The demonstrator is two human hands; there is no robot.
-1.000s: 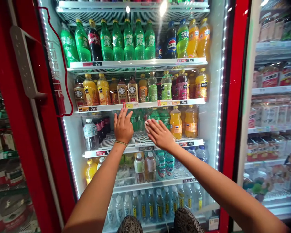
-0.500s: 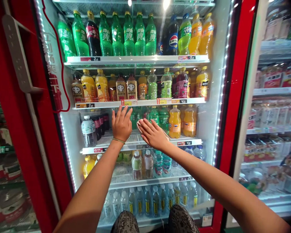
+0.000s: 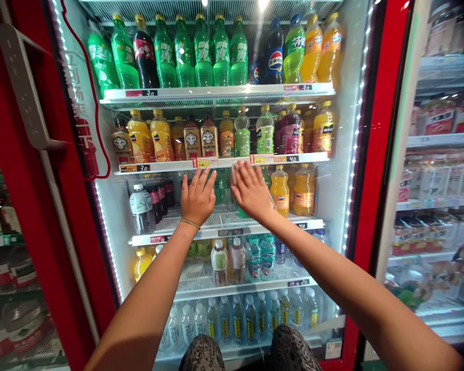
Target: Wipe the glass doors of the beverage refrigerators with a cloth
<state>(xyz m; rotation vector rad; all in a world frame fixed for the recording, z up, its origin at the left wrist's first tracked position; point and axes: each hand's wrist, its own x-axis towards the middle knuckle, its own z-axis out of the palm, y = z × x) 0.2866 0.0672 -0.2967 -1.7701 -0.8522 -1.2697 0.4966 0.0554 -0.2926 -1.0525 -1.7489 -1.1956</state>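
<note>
My left hand (image 3: 198,198) rests spread and flat against the glass door of a drinks fridge, fingers pointing up, a thin band on its wrist. To its right, my right hand (image 3: 252,191) lies flat with its fingers close together, pressing a pale cloth (image 3: 234,178) to the glass. Most of the cloth is hidden beneath the palm; only slim edges show. Behind the glass, the fingertips overlap the price-tag strip (image 3: 224,164) of a shelf. Green bottles (image 3: 222,185) are partly covered by the hands.
Shelves of bottles stand behind the glass: green soda (image 3: 183,51), orange juice (image 3: 139,136) and water (image 3: 237,319). A grey door handle (image 3: 27,87) is at left on the red frame (image 3: 386,129). My knees (image 3: 201,353) are low in front. Another shelf of jars (image 3: 435,178) stands right.
My right hand has slid up and slightly right over the glass with the cloth, turning its fingers more upward. My left hand stays on the glass. The view has shifted slightly.
</note>
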